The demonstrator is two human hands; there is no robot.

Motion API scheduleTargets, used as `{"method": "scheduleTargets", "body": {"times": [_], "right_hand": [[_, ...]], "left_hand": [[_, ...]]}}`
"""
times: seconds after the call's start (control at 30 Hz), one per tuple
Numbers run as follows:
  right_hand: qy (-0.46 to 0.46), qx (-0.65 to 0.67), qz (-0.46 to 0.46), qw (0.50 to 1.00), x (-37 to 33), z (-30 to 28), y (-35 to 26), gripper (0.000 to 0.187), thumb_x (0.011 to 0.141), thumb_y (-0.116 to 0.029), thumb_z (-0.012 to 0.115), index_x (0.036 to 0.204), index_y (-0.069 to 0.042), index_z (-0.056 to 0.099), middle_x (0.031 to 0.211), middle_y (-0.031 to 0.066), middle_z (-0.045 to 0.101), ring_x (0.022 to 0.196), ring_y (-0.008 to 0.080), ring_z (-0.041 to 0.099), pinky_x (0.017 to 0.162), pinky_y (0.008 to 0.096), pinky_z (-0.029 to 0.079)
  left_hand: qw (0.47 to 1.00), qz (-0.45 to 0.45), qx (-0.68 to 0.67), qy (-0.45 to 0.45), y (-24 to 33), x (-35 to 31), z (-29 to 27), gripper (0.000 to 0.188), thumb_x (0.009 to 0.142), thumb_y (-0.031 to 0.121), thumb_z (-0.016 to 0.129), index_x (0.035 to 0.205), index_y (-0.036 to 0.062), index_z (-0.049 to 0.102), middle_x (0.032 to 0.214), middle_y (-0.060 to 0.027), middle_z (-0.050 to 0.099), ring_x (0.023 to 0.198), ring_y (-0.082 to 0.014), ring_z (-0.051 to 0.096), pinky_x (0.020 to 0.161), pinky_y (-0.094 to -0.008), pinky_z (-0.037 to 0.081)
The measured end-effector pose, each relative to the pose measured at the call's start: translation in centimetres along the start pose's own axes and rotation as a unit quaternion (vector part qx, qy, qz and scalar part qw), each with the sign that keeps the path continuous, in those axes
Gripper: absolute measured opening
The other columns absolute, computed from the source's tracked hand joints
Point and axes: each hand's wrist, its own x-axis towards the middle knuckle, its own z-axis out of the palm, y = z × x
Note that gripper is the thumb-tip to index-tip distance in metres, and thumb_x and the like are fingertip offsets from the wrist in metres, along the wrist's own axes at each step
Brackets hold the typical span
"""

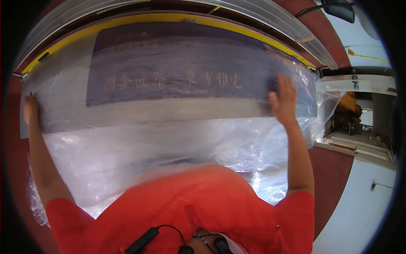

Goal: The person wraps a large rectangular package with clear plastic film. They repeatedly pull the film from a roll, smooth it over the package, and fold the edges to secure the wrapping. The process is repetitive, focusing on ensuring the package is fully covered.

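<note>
A long grey board lies across in front of me. On it is a dark purple-blue printed panel with gold characters. Clear plastic sheet covers the board and hangs in wrinkled folds toward my body. At the left end, my left hand is closed at the edge of the plastic; its fingertips are partly hidden. My right hand is over the right part of the printed panel, slightly blurred, fingers stretched away from me and thumb apart. Nothing shows in its grasp.
A yellow strip runs along the board's far side, with silvery metal rails behind it. To the right are a white-framed opening showing machinery, loose plastic, and a red and white floor. A black object stands far right.
</note>
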Motion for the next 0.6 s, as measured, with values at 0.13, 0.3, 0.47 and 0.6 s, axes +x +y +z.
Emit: {"method": "scheduleTargets", "body": {"times": [0.13,0.3,0.47,0.6], "right_hand": [[-0.023,0.065,0.043,0.997,6.3,1.4,-1.8,0.063,0.079,-0.044,0.041,0.125,-0.004,0.025,0.131,0.0116,0.023,0.123,0.0257,0.015,0.097,0.0441,0.012],[-0.01,0.081,-0.071,0.994,7.5,1.4,-6.9,0.061,0.079,-0.043,0.041,0.123,-0.003,0.028,0.13,0.0127,0.024,0.123,0.0243,0.017,0.097,0.0443,0.012],[0.061,0.15,0.002,0.987,10.0,2.1,-4.3,0.037,0.075,-0.026,0.053,0.106,-0.006,0.05,0.11,0.0121,0.047,0.101,0.0244,0.044,0.085,0.0354,0.032],[0.184,0.188,0.092,0.96,11.7,3.3,-4.1,0.02,0.073,-0.017,0.058,0.09,-0.007,0.059,0.079,0.0077,0.058,0.072,0.0213,0.054,0.067,0.03,0.042]], "left_hand": [[0.999,0.023,-0.028,0.014,0.8,1.2,0.8,0.043,0.082,0.043,0.033,0.096,0.006,0.05,0.1,-0.0181,0.052,0.092,-0.0364,0.048,0.077,-0.0399,0.039],[0.964,0.041,-0.254,-0.074,-7.1,4.1,2.6,0.043,0.081,0.04,0.041,0.101,0.0032,0.049,0.1,-0.0115,0.053,0.093,-0.0239,0.05,0.081,-0.033,0.037],[0.677,-0.054,-0.703,-0.211,-6.4,-0.4,-5.3,0.048,0.084,0.036,0.039,0.115,-0.0001,0.04,0.113,-0.0073,0.043,0.108,-0.0156,0.037,0.093,-0.0296,0.024],[0.758,0.004,-0.641,-0.12,-11.3,-4.2,-10.5,0.043,0.085,0.031,0.04,0.114,-0.001,0.041,0.112,-0.0087,0.044,0.106,-0.0188,0.038,0.095,-0.0315,0.023]]}}
